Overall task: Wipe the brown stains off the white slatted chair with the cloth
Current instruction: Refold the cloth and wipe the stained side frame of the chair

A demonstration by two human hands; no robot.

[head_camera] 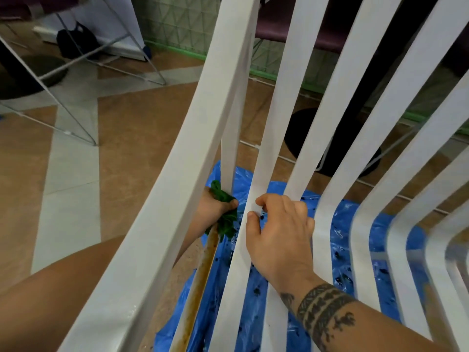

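The white slatted chair [177,174] fills the view, tilted, its long slats running from bottom left to top right. Behind the wide frame bar, my left hand [213,208] grips a bunched green cloth [225,212] against a chair leg. Below the cloth that leg [200,283] is streaked with brown stains; above the cloth it looks white. My right hand [276,232] holds one of the slats [258,189], with thumb and fingers curled round its edge. My left forearm is partly hidden behind the frame bar.
A blue plastic sheet [380,235] with dark spots lies on the tiled floor under the chair. Wire-frame table legs [83,118] stand at the left. A dark round base [330,143] and a green mesh panel [177,29] sit behind the chair.
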